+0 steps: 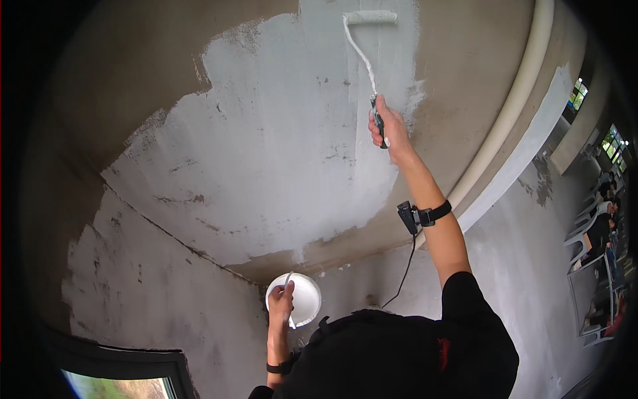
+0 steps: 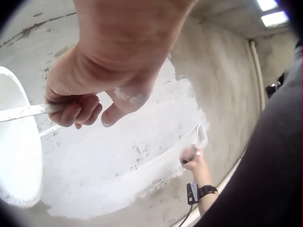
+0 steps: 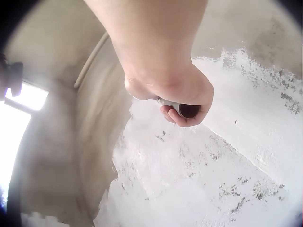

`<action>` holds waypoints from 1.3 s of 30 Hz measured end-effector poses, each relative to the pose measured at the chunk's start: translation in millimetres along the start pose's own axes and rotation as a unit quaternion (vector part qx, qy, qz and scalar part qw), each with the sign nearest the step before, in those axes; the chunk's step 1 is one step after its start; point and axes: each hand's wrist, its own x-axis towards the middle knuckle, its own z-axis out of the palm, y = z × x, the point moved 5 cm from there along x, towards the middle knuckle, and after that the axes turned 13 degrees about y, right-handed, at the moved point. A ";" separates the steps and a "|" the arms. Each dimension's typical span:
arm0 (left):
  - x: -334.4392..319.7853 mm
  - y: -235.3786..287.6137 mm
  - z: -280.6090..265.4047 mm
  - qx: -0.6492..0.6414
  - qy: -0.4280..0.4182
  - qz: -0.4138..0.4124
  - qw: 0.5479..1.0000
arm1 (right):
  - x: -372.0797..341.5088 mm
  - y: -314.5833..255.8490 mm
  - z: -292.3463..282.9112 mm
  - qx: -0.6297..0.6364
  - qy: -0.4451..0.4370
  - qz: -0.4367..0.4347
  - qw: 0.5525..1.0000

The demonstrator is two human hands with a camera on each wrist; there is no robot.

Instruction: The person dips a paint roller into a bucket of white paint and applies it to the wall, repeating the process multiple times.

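Note:
In the head view the right hand (image 1: pixel 391 132) grips the dark handle (image 1: pixel 378 121) of a paint roller, its white sleeve (image 1: pixel 372 17) against the upper part of the wall near the right edge of the white paint (image 1: pixel 279 133). In the right wrist view the fingers of the right hand (image 3: pixel 177 97) curl round the handle, whose dark end (image 3: pixel 189 110) shows. Low down, the left hand (image 1: pixel 281 302) holds a white bucket (image 1: pixel 307 299) by a whitened bar or handle across its opening. Up close in the left wrist view, the left hand (image 2: pixel 94 90) has its fingers curled round that bar (image 2: pixel 26 112).
A pale pipe (image 1: pixel 508 120) runs down the wall to the right of the painted area. A dark-framed window (image 1: pixel 119 362) is at the lower left. Seated people and chairs (image 1: pixel 585 239) are at the far right.

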 end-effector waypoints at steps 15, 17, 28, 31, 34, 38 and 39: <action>-12.7 -4.0 -1.9 0.001 -0.007 -0.042 0.999 | -112.2 218.4 -38.2 0.002 0.006 0.202 0.979; -14.9 -2.6 1.8 -0.028 0.000 -0.046 0.999 | -125.2 250.8 -48.4 -0.006 0.019 0.220 0.975; -22.7 5.6 16.1 -0.010 0.004 -0.063 0.998 | -180.7 371.6 -82.7 -0.041 0.034 0.300 0.953; -23.1 7.6 18.3 -0.017 0.000 -0.057 0.998 | -190.8 391.4 -97.8 -0.066 0.042 0.348 0.934; -22.0 8.1 20.4 -0.027 -0.011 -0.057 0.998 | -196.5 399.3 -105.3 -0.077 0.055 0.363 0.927; -19.9 8.9 23.5 -0.015 -0.016 -0.054 0.998 | -188.2 377.7 -99.3 -0.069 0.097 0.302 0.946; -19.9 8.5 24.4 -0.017 -0.019 -0.053 0.998 | -184.8 373.7 -96.1 -0.071 0.097 0.301 0.946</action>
